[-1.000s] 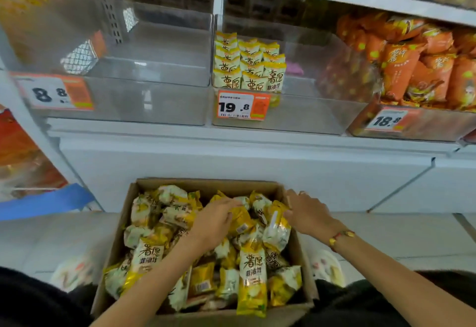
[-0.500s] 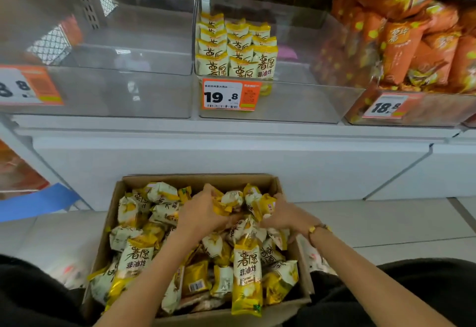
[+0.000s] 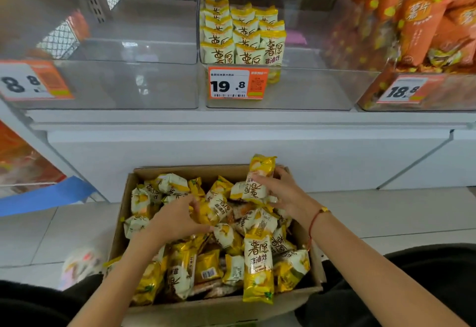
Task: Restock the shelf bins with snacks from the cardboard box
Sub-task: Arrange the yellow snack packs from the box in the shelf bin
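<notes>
Above the cardboard box [image 3: 128, 195], orange packets [image 3: 425, 17] crowd the right bin [image 3: 422, 92].

Box below the shelf bins

Snack packets [image 3: 258, 265] are lying in the cardboard box [image 3: 123, 213] on the floor [image 3: 386, 213], before the shelf; stacked packets [image 3: 242, 35] are sitting in the middle bin [image 3: 309, 90].

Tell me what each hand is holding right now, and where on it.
The right hand grips a yellow snack pack around its lower half. The left hand is closing on another pack in the cardboard box, at that pack's left edge.
</notes>
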Available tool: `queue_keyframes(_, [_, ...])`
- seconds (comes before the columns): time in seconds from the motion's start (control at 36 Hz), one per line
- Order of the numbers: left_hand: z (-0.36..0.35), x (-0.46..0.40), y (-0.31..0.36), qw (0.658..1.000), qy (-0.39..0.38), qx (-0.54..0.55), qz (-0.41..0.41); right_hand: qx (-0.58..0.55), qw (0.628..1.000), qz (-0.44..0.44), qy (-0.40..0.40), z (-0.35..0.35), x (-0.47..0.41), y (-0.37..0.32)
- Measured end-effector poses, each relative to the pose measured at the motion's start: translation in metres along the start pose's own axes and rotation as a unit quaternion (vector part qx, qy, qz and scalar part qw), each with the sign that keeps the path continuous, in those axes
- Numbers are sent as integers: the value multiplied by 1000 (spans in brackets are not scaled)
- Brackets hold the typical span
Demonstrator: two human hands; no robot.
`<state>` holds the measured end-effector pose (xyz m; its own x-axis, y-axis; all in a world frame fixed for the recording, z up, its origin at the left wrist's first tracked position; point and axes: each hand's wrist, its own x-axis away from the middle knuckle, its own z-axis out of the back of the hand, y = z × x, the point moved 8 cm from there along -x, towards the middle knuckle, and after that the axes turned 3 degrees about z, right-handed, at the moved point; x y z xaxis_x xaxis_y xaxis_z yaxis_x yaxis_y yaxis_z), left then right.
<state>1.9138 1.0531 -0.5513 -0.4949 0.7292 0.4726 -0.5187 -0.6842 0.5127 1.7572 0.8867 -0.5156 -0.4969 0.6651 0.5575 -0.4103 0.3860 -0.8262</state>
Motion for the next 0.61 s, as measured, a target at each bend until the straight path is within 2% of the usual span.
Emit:
queue_keyframes(0.11, [5,11,-2,989,118,-69,60,-4,998,-32,-45,-16,-1,7])
queue_keyframes(0.19, [-1,15,3,986,134,-67,74,-17,998,-46,-40,-22,-1,12])
queue_keyframes(0.25, [-6,11,3,988,102,-80,90,-33,996,-68,-39,-23,-1,15])
queue_keyframes(0.39, [-31,1,-5,986,-50,-107,119,-51,993,-94,-52,-24,7,15])
queue_keyframes(0.53, [-33,5,1,994,-27,-69,83,-12,992,-76,-100,-29,14,14])
queue_keyframes(0.61, [-19,8,9,996,-41,64,50,34,993,-35,-108,-26,16,4])
